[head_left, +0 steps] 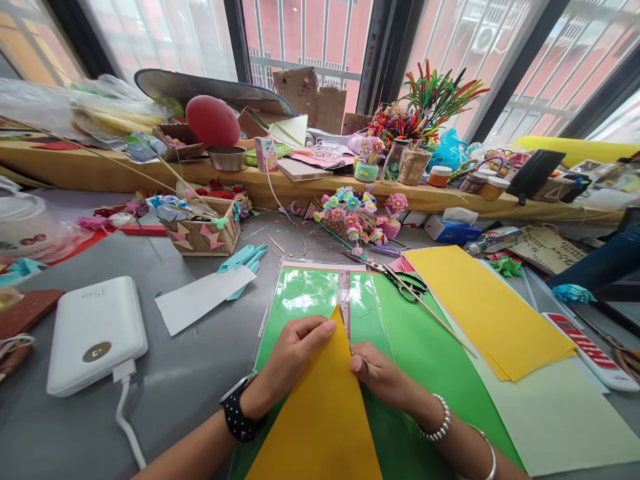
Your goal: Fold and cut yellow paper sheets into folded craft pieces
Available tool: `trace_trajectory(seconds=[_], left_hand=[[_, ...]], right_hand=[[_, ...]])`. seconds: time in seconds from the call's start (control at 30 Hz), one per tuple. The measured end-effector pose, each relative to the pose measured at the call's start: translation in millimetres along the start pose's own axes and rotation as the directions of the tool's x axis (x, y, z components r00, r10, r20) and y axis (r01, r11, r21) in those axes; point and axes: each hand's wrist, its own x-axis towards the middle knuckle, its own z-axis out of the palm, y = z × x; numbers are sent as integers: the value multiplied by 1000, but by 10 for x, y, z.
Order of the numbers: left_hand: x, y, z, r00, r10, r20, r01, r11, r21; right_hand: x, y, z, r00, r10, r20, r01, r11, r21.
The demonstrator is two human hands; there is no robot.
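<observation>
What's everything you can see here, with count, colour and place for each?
Held sheet: 1, yellow, lower centre
Green sheeting: count unclear, green, beneath it
Yellow sheets: at least 2, yellow, right
Pale sheet: 1, pale green, lower right
Power bank: 1, white, left
Cable: 1, white, lower left
Paper strip: 1, white, left
Craft box: 1, brown, back left
Craft flowers: many, multicoloured, back centre
Scissors: 1 pair, black-handled, right of centre
Stick: 1, tan, right of centre
Ledge clutter: many, mixed, back
Watch: 1, black, lower left
Bracelets: 2, silver, lower right
Left hand: 1, on held sheet
Right hand: 1, at its edge
</observation>
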Motion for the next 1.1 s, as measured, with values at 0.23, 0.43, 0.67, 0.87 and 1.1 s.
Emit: trace_trajectory(seconds=[0.23, 0.43, 0.67, 0.87, 1.1], left_hand=[[-4, -3, 2, 1000, 6, 14, -6, 1000, 0], [-1, -15, -3, 999, 17, 29, -17, 1000, -2], [2, -10, 0, 1000, 13, 19, -13, 1000, -3], [-1, -7, 5, 1000, 14, 21, -13, 1000, -13], [-1, -11, 4, 999, 26, 29, -25, 999, -24]], right_hand=[[3, -15, -1, 1000, -3, 2, 3, 1000, 6], [1, -14, -5, 1000, 1, -7, -1, 1000, 9], [-4, -31, 8, 1000, 4, -10, -4, 999, 38], [0, -26, 3, 1000, 16, -12, -15, 999, 46], [-6, -13, -2, 999, 24, -30, -23, 999, 24]])
